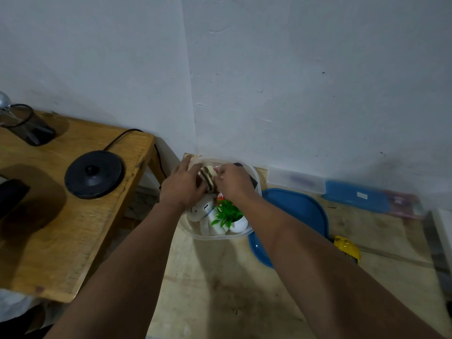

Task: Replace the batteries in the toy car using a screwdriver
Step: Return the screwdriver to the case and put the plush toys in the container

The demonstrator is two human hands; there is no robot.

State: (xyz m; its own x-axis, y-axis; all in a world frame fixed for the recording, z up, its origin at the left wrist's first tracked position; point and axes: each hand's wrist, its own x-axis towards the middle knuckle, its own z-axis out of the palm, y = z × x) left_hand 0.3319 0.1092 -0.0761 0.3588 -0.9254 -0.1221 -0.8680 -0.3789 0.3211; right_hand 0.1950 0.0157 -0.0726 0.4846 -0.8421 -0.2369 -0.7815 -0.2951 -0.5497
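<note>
Both our hands reach into the clear tub (195, 234): our left hand (182, 183) and right hand (233, 181) pinch a striped item (207, 178) between them, likely lifting it aside to search. We cannot spot the toy car; a yellow object (347, 247) lies well right of our right forearm.

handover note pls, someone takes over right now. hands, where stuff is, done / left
Left hand: in the clear plastic container, fingers on a brown-and-cream striped item; grip not clear.
Right hand: also in the container, touching the same striped item from the other side.
Container sits on the light wooden table near the wall corner, holding a white toy-like object and a small green plastic plant. Blue lid lies beside it, off.
A yellow object lies right of the lid; unclear what it is.
Done: container opened.
Left: no toy car, screwdriver or batteries clearly visible; find them, then swap the batteries.
</note>
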